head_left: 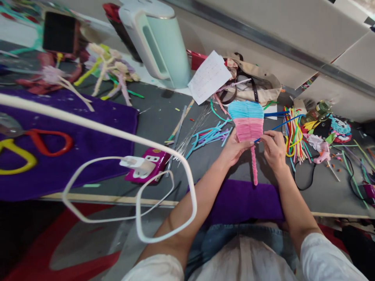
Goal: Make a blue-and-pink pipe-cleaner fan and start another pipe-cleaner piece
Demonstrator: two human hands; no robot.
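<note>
Head view (only cam I have). Centre-right: fan-shaped woven pipe-cleaner piece (248, 119), light-blue upper band, pink lower band, w/ a twisted pink stem hanging down toward the table's near edge. I see it held just above the grey tabletop (164, 121), between both hands, straight ahead of the person's torso.

Left hand (234, 150): fingers curled, gripping the fan's lower-left edge, thumb on the pink band.

Right hand (274, 150): fingertips pinched narrow at the fan's lower-right edge, closed on a thin dark-blue pipe cleaner (285, 123) that runs up and to the right from the pinch. Both forearms bare, white sleeves at the bottom of the frame.

Surroundings, L to R:
- large purple cloth (88, 144) w/ red- and yellow-handled scissors (43, 142) on it;
- blurred white cable (117, 132) looping close to the lens;
- magenta power strip (155, 162) w/ a white plug in it;
- mint-green upright appliance (164, 47) at the back;
- white paper sheet (208, 78) leaning by a beige bag (258, 88);
- loose light-blue pipe-cleaner pieces (211, 136) just left of the left hand;
- multicolour pipe-cleaner bundle (294, 136) just right of the right hand.

A second purple cloth (243, 201) lies under the wrists at the near edge. Far-right clutter is too blurred for me to identify.
</note>
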